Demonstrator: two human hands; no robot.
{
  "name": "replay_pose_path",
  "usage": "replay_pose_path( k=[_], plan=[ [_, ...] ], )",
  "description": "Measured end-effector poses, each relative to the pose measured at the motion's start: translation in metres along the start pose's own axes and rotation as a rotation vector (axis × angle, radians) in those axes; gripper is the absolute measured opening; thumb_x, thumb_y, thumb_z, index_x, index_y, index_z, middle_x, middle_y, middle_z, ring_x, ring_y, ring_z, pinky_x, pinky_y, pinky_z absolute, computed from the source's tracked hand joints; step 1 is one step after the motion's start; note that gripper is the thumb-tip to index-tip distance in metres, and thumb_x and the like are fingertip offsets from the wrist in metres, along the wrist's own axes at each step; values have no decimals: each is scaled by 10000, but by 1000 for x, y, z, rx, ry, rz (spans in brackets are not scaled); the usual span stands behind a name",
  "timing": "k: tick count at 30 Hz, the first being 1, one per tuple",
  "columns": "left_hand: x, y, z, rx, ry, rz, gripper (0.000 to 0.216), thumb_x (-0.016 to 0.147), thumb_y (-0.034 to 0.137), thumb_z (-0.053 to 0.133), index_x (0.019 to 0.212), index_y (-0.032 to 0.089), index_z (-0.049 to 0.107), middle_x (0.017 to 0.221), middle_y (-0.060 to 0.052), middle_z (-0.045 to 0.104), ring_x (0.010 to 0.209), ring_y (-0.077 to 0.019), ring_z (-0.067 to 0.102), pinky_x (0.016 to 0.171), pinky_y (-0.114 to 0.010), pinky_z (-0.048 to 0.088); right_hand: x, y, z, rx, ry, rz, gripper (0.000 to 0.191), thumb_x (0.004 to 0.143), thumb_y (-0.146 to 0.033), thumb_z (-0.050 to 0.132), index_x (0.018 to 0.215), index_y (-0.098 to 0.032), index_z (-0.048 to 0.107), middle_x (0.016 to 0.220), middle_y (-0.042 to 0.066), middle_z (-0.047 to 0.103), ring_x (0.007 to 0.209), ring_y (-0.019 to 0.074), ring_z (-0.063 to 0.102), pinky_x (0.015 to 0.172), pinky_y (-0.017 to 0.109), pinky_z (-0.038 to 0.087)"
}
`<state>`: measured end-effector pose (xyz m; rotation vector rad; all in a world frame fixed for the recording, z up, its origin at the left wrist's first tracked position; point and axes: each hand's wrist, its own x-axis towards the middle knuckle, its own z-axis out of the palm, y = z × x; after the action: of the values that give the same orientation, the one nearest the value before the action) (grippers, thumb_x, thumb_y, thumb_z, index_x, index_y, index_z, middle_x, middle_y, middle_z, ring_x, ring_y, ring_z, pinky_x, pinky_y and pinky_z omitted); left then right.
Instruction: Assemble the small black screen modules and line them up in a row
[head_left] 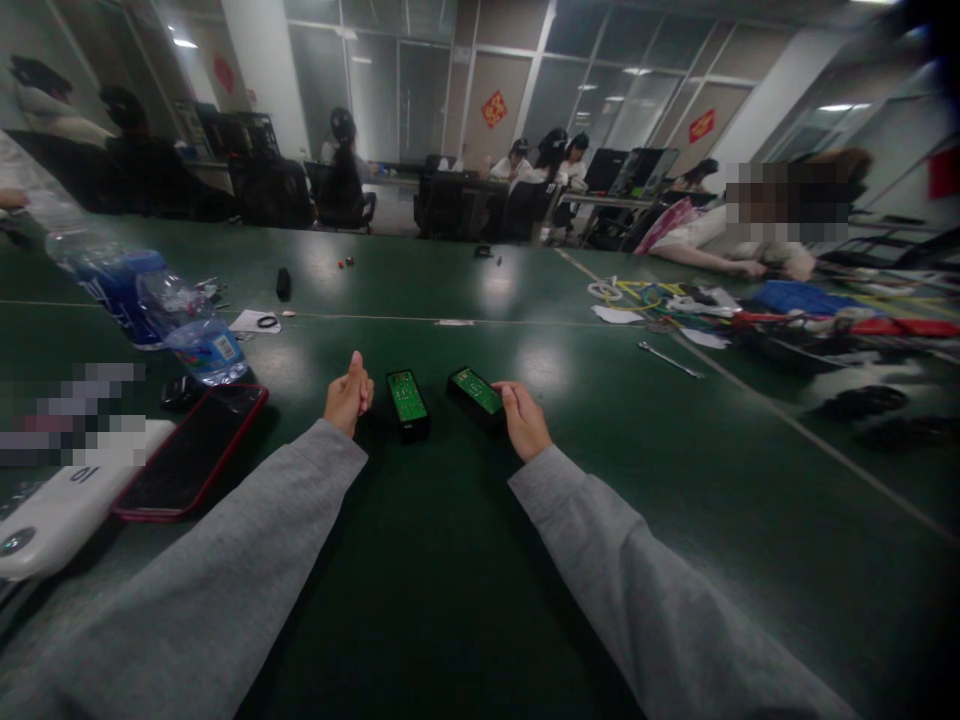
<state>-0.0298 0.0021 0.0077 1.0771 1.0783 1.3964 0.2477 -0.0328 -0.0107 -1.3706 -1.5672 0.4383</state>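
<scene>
My right hand (525, 420) grips the right end of a black box with a green circuit board (478, 390) on its top, the thumb laid along its edge. A second, similar black box with a green board (407, 398) lies on the table between my hands, just left of the first and apart from it. My left hand (350, 398) rests beside that second box without touching it. Its fingers are curled in and the thumb points up; nothing shows in it.
On the left lie a red-cased phone (195, 455), a white device (82, 500) and plastic bottles (191, 320). A wrench (670, 360) and a heap of cables and tools (795, 310) are on the right. A person (735, 235) leans over the far right of the green table (465, 560).
</scene>
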Motion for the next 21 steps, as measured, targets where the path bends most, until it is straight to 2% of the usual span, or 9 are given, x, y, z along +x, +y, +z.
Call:
replay_pose_path(
  k=[21],
  plan=[
    [0, -1, -1, -48, -29, 13, 637, 742, 739, 498, 469, 193, 318, 363, 69, 285, 317, -43, 254, 350, -213, 142, 0, 2, 0, -16, -1, -8, 503, 942, -581, 288, 990, -188, 598, 883, 70, 633, 837, 228, 588, 749, 345, 462]
  ],
)
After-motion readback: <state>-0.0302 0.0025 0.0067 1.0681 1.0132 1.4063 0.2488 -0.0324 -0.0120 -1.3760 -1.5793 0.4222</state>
